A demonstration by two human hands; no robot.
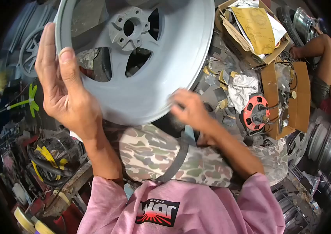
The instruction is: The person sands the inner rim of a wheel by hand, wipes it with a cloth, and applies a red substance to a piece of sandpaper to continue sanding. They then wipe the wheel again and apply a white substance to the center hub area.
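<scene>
A grey, matte car wheel rim (122,99) with a spoked centre and bolt holes is tilted up in front of me, close to my lap. My left hand (66,85) grips its left edge, with the thumb on the lip and the fingers stretched along the outside. At the lower right of the rim, my right hand (190,109) presses curled fingers against the inner wall near the lip. It is blurred, and anything under its fingertips is hidden. Camouflage trousers (149,150) cover my legs just below the rim.
To the right stand a cardboard box (267,58) of papers, a white rag (243,91), scattered sanding scraps, a red cable reel (256,113) and an open carton (302,101). Another person's leg (325,58) is at far right, above stacked rims (327,148). A black hose (52,167) lies left.
</scene>
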